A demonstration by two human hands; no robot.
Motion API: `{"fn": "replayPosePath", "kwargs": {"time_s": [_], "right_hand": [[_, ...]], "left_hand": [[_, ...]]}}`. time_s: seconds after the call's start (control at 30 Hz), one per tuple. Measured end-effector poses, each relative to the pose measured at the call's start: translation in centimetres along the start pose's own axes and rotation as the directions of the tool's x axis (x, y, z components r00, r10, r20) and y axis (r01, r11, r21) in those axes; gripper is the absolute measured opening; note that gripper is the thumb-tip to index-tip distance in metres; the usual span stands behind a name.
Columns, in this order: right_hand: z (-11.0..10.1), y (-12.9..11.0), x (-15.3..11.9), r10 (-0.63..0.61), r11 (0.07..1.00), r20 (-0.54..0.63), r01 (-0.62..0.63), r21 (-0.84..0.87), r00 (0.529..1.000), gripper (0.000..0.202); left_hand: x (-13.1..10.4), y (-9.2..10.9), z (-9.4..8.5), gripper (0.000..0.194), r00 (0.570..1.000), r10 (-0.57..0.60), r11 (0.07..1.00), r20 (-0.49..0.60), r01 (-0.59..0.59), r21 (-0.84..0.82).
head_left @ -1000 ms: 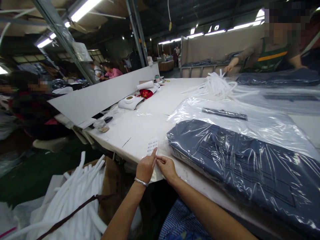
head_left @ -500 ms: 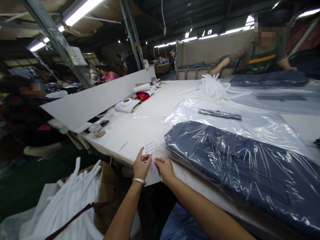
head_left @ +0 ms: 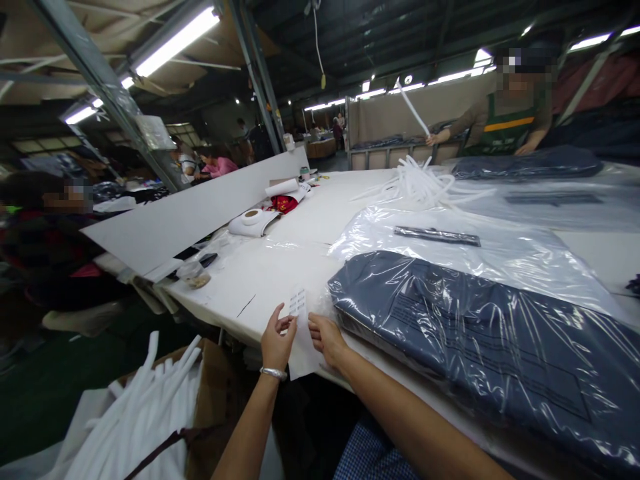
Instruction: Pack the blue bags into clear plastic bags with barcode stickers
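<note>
A narrow white sheet of printed labels [head_left: 303,347] lies at the near edge of the table, its lower end sticking out past the edge. Small dark print in rows shows on its upper part. My left hand [head_left: 278,340], with a silver bangle at the wrist, is closed with thumb and forefinger pinched at the sheet's left side. On the opposite side my right hand [head_left: 327,340] has curled fingers closed at the sheet's right edge; the fingertips partly hide the contact. To the right lies a dark blue folded item in a clear plastic bag [head_left: 450,320].
Behind the bag are clear plastic sheeting [head_left: 520,257] and a pile of white strips [head_left: 420,183]. A co-worker [head_left: 510,127] across the table holds up one strip. A white roll [head_left: 251,217] is at the back left. White foam tubes [head_left: 145,407] fill a carton at lower left.
My hands have shifted slightly left and down in view, with the label sheet still between them. The co-worker's hand has lifted a white strip from the pile. The view has tilted up slightly.
</note>
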State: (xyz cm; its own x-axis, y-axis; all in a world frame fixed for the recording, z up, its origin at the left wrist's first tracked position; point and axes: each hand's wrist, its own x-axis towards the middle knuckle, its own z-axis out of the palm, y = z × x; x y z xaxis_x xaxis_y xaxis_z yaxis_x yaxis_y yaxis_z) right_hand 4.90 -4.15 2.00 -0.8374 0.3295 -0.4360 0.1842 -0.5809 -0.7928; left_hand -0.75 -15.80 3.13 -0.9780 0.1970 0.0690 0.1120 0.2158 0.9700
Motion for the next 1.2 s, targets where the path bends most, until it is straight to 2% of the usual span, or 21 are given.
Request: {"fn": "replayPosePath", "kwargs": {"time_s": [0.07, 0.13, 0.17, 0.23, 0.3, 0.37, 0.5, 0.57, 0.8, 0.93, 1.03, 1.13, 1.2], "right_hand": [[0.1, -0.8, 0.9, 0.024, 1.000, 0.033, -0.023, -0.020, 0.999, 0.034], [0.3, -1.4, 1.7, 0.036, 0.998, 0.043, -0.034, -0.048, 0.998, 0.029], [0.4, -1.4, 2.1, 0.036, 0.997, 0.039, -0.034, -0.065, 0.999, 0.023], [0.5, -1.3, 2.8, 0.029, 0.995, 0.023, -0.026, -0.098, 0.999, 0.010], [0.6, -0.8, 3.3, 0.012, 0.992, 0.003, -0.011, -0.126, 1.000, 0.006], [0.7, -0.3, 3.7, -0.014, 0.988, -0.024, 0.010, -0.157, 1.000, 0.007], [0.5, 0.3, 4.3, -0.081, 0.969, -0.092, 0.056, -0.242, 0.992, 0.005], [0.4, 0.4, 4.4, -0.110, 0.956, -0.116, 0.073, -0.285, 0.987, 0.006], [0.4, 0.2, 4.1, -0.159, 0.937, -0.142, 0.104, -0.333, 0.977, 0.007], [0.7, 0.3, 4.0, -0.135, 0.957, -0.118, 0.099, -0.272, 0.984, 0.005], [0.8, 0.4, 4.0, -0.119, 0.968, -0.095, 0.094, -0.234, 0.988, 0.007], [0.8, 0.3, 4.0, -0.116, 0.967, -0.095, 0.090, -0.238, 0.989, 0.007], [0.7, 0.3, 4.0, -0.122, 0.962, -0.106, 0.092, -0.256, 0.987, 0.006]], "left_hand": [[-0.4, 0.4, -0.1, 0.059, 0.984, 0.171, 0.950, 0.052, -0.178, 0.256], [-0.8, 0.2, -0.2, 0.053, 0.925, 0.343, 0.771, 0.164, -0.376, 0.514], [-1.0, -0.1, -0.1, 0.052, 0.888, 0.406, 0.670, 0.217, -0.451, 0.590], [-1.1, -0.8, -0.1, 0.049, 0.829, 0.490, 0.552, 0.269, -0.534, 0.641], [-1.0, -1.7, 0.0, 0.049, 0.800, 0.532, 0.512, 0.279, -0.566, 0.646], [-0.7, -2.3, 0.0, 0.048, 0.797, 0.531, 0.536, 0.288, -0.579, 0.614], [-0.1, -2.4, -0.3, 0.048, 0.841, 0.444, 0.716, 0.309, -0.540, 0.442], [0.2, -1.9, -0.5, 0.049, 0.849, 0.414, 0.769, 0.328, -0.519, 0.373], [1.3, -0.2, -1.2, 0.051, 0.853, 0.344, 0.856, 0.392, -0.457, 0.242], [1.7, -0.2, -1.3, 0.051, 0.890, 0.294, 0.900, 0.350, -0.381, 0.212], [1.7, -0.4, -1.4, 0.042, 0.915, 0.270, 0.918, 0.299, -0.338, 0.207], [1.2, -0.5, -1.5, 0.039, 0.923, 0.259, 0.927, 0.285, -0.320, 0.193], [0.8, -0.6, -1.5, 0.043, 0.918, 0.267, 0.922, 0.293, -0.332, 0.201]]}}
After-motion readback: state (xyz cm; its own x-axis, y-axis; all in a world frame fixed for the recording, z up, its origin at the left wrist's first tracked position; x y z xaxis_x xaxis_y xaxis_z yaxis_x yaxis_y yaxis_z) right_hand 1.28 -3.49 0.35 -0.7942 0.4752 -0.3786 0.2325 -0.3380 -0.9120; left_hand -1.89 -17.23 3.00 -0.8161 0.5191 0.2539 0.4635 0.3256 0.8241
